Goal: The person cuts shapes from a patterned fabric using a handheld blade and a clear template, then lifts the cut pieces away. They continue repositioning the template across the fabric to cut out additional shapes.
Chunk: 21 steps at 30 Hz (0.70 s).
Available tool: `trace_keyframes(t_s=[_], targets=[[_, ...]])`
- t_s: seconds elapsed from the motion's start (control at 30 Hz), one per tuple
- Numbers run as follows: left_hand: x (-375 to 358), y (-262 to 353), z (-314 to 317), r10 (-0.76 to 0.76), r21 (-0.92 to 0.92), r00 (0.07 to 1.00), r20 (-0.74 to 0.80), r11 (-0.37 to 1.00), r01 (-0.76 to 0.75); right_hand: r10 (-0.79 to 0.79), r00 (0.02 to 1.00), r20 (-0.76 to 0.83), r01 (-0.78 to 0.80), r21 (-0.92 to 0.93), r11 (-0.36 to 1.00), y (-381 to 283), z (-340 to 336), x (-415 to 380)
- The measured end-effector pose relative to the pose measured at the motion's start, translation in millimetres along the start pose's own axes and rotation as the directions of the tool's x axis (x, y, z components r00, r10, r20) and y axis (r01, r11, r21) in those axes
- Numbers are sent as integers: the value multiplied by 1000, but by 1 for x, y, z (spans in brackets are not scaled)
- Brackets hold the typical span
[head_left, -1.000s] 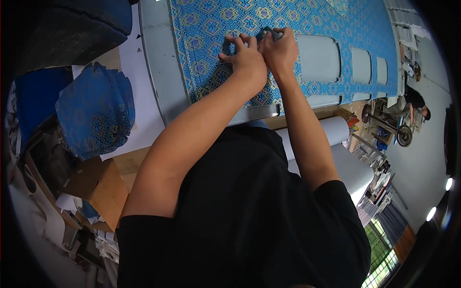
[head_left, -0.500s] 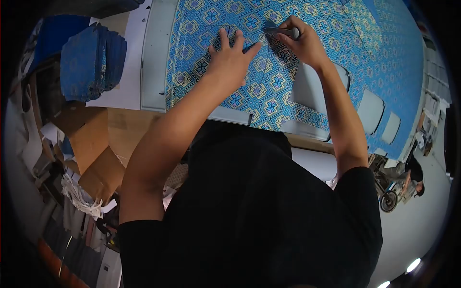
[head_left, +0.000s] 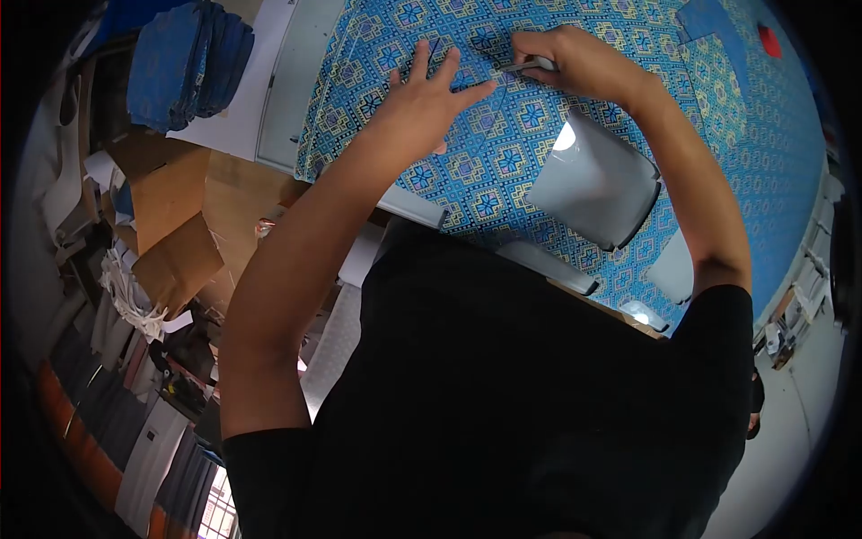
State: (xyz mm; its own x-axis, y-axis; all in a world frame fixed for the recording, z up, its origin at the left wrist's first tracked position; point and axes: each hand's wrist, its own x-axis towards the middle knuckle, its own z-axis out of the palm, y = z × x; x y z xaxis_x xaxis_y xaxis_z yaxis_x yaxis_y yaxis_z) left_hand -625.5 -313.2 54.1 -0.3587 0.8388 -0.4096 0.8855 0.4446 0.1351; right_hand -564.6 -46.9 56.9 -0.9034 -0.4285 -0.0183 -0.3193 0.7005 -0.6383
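Blue patterned fabric (head_left: 503, 157) covers the table in front of me. My left hand (head_left: 422, 103) lies on it with fingers spread, holding nothing. Just to the right, my right hand (head_left: 575, 63) is closed around a slim grey metal knife (head_left: 537, 64), its tip pointing left and down at the fabric. The blade is small and partly hidden by the fingers. Nearer to me than the right hand, a grey plate-shaped template (head_left: 597, 184) with a dark edge rests on the fabric.
A stack of blue cut pieces (head_left: 184, 67) sits at the left end. More grey plates (head_left: 673, 269) lie near the front edge, and a red object (head_left: 769, 40) at the far right. Open cardboard boxes (head_left: 175, 225) stand below left. Part of another person (head_left: 756, 404) shows at lower right.
My view has shifted and turned. The right hand has rolled over, with the back of the hand and forearm now to the right. My left hand stays spread on the fabric.
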Motion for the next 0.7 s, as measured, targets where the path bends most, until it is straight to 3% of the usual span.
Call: trace_keyframes(t_s=[0.07, 0.2, 0.27, 0.7], targets=[[0, 1, -1, -15, -10, 1000, -1, 1000, 14, 24, 997, 75, -22, -39, 999, -2, -4, 4], [0, 1, 4, -9, -28, 999, -33, 1000, 8, 18, 998, 59, -16, -41, 999, 3, 1, 7], [-1, 0, 4, -7, -33, 999, -38, 999, 6, 100, 984, 145, -70, -203, 977, -2, 1, 11], [0, -1, 4, 2, 6, 999, -53, 1000, -2, -69, 997, 17, 71, -86, 994, 27, 13, 3]])
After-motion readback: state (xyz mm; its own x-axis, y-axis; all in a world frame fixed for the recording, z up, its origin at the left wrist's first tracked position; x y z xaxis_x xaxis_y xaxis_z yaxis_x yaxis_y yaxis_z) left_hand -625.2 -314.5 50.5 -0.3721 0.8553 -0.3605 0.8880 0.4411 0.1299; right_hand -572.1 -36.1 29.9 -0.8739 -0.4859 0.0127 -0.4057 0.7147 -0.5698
